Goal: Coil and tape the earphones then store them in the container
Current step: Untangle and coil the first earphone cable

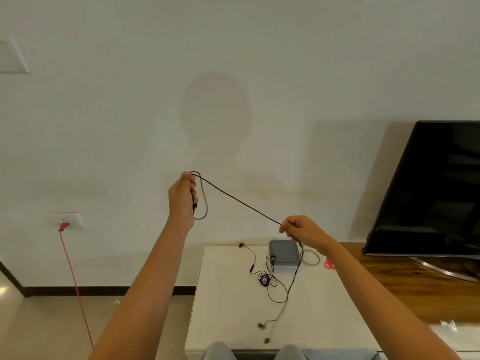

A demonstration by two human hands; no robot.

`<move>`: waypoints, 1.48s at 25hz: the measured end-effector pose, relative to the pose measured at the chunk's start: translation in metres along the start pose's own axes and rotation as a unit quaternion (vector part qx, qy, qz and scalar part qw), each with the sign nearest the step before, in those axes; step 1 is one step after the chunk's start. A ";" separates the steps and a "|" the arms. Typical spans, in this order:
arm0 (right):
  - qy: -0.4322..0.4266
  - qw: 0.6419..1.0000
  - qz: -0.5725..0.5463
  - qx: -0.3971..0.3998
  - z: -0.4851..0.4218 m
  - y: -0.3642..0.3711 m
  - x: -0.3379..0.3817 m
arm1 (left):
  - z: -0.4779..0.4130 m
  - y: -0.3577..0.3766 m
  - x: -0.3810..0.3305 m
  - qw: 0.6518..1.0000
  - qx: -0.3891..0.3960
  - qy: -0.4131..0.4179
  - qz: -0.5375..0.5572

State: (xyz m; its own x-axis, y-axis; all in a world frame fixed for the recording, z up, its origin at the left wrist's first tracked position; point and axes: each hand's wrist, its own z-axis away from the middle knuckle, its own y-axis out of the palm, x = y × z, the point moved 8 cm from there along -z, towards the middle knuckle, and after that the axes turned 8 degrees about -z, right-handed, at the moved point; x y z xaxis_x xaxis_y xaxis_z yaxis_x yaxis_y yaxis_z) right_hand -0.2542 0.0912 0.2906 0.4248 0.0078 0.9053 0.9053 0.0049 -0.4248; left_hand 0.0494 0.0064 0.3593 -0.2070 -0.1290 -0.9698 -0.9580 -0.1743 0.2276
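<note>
Holding a loop of the earphone cord (235,200) pinched in my left hand (181,197) | my right hand (302,229) grips the cord stretched taut | grey container (284,253) on white table (220,307).

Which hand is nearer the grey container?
Right. The right hand pinches the cable just above the grey container; the left hand is raised well up and to its left, holding a loop.

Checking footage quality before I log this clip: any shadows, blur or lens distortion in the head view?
Head view: a soft head-and-shoulders shadow falls on the wall; wide-angle bending tilts the television; the cable between left hand and right hand is sharp; the lower-right corner looks smeared.
</note>
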 end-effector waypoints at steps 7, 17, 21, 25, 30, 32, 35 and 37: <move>-0.030 0.997 0.014 -0.063 -0.005 0.009 0.009 | 0.021 0.041 0.012 0.986 0.123 0.044 -0.099; -0.036 0.992 -0.115 0.038 -0.015 0.026 0.059 | 0.054 0.079 0.037 0.891 0.184 0.151 -0.386; -0.010 0.978 -0.198 0.065 -0.009 0.033 0.042 | 0.035 0.057 0.017 0.918 0.133 0.143 -0.344; -0.001 0.966 -0.241 0.092 -0.003 0.051 0.034 | 0.024 0.045 0.000 0.923 0.093 0.157 -0.340; 0.004 0.960 -0.255 0.118 0.002 0.059 0.030 | 0.014 0.031 -0.017 0.942 0.054 0.150 -0.295; -0.008 0.961 -0.254 0.107 0.002 0.054 0.031 | 0.011 0.029 -0.024 0.940 0.050 0.157 -0.298; -0.032 0.966 -0.239 0.095 0.000 0.045 0.035 | 0.009 0.029 -0.036 0.939 0.038 0.174 -0.295; -0.043 0.968 -0.226 0.101 -0.001 0.042 0.035 | 0.007 0.025 -0.046 0.943 0.020 0.179 -0.280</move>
State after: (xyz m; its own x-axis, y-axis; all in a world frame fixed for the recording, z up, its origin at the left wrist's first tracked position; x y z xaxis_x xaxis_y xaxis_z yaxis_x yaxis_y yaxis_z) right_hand -0.2016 0.0909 0.3042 -0.0247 0.0429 0.9988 0.9748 0.2228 0.0146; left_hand 0.0335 0.0144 0.4087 0.4060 -0.3501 -0.8442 -0.9059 -0.2760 -0.3212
